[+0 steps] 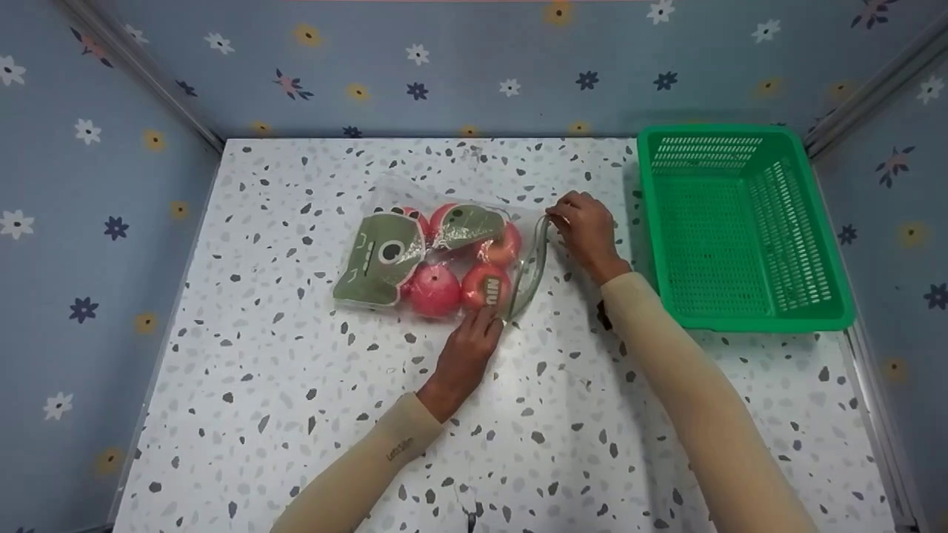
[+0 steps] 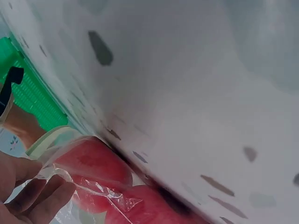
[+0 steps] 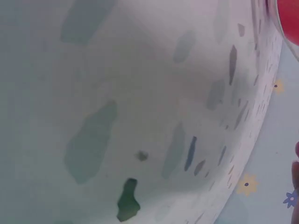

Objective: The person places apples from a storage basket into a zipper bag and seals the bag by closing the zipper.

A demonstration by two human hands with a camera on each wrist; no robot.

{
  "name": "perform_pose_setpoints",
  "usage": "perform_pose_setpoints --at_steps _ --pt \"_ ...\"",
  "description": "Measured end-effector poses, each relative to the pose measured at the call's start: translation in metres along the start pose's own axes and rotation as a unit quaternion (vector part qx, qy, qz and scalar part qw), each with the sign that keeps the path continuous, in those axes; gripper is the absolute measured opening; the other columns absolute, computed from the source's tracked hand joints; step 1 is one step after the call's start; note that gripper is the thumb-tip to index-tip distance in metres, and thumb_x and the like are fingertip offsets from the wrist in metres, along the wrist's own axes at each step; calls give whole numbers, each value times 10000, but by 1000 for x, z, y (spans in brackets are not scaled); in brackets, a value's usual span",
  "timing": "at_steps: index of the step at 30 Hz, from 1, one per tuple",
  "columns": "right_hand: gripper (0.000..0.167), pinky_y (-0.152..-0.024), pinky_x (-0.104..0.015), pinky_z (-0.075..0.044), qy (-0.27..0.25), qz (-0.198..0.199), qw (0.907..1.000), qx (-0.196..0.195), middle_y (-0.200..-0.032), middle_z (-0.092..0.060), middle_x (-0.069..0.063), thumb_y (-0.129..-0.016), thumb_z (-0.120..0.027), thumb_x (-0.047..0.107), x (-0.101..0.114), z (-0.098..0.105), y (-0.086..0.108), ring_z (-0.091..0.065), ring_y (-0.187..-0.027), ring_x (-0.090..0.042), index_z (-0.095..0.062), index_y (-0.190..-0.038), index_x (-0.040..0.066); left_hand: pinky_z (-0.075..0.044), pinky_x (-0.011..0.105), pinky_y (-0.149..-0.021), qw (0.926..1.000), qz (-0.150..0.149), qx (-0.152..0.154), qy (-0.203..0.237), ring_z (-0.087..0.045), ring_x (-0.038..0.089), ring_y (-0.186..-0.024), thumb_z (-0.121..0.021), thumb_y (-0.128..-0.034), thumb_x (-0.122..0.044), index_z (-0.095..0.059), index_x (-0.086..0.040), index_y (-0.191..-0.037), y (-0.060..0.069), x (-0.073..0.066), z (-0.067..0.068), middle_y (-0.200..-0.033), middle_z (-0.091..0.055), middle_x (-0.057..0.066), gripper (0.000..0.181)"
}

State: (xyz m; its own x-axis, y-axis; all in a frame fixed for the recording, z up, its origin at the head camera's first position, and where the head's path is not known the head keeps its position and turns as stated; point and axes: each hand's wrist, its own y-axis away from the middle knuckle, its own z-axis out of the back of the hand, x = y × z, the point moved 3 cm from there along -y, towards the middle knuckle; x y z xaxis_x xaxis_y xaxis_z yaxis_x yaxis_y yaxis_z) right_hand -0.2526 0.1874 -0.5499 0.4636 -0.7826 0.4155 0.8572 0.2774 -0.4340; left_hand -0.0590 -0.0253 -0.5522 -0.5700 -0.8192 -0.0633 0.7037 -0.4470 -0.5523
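Note:
A clear plastic bag printed with a green cartoon creature lies flat in the middle of the table. Inside it sit several round red fruits that look like apples. The mouth of the bag, edged by a pale green strip, faces right and gapes. My left hand pinches the near end of that mouth; the left wrist view shows its fingers on the crinkled film beside a fruit. At the far end, my right hand pinches the strip. Only its fingertips enter the right wrist view.
A green plastic basket with slotted walls stands at the right of the table, close beside my right forearm; no contents show in it. The white speckled table is bounded by blue flowered panels at the back and both sides.

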Motion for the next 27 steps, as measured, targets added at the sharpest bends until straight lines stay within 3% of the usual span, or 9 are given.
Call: perform_pose_setpoints --at_steps 3,8,12,20,27 --pt "99 -816 -449 -579 49 -138 9998 112 -996 -712 -128 -1000 -736 88 1 3 0 -676 -923 -325 -820 -1021 39 -652 316 -733 9996 179 -51 233 -687 265 -901 -790 -802 149 -680 26 -1025 -1 2 5 -1047 -627 148 278" --pt "93 -830 -462 -574 147 -280 9993 180 -997 -713 -135 -998 -739 87 4 9 -3 -677 -938 -334 -819 -998 41 -635 383 -878 9962 553 -253 620 -734 312 -987 -788 -828 158 -700 50 -1100 -7 8 14 -1084 -639 179 305" --pt "91 -842 -478 -568 284 -467 9984 108 -994 -715 -131 -994 -747 100 9 18 -7 -673 -951 -333 -821 -975 51 -613 412 -939 9879 942 -529 1112 -737 342 -1053 -769 -871 140 -709 44 -1115 -15 15 25 -1111 -642 184 269" --pt "45 -841 -498 -558 366 -838 9958 6 -986 -714 -124 -952 -787 87 22 39 -14 -665 -966 -339 -830 -957 74 -626 393 -928 9479 1972 -1141 2228 -736 271 -984 -736 -917 118 -724 22 -990 -29 37 46 -1043 -676 142 120" --pt "59 -871 -552 -562 294 -989 9947 51 -1039 -726 -147 -941 -797 85 26 58 -14 -674 -1040 -362 -834 -967 47 -636 390 -911 9187 2487 -1495 2677 -716 264 -961 -708 -926 139 -733 29 -964 -39 52 61 -982 -685 138 118"
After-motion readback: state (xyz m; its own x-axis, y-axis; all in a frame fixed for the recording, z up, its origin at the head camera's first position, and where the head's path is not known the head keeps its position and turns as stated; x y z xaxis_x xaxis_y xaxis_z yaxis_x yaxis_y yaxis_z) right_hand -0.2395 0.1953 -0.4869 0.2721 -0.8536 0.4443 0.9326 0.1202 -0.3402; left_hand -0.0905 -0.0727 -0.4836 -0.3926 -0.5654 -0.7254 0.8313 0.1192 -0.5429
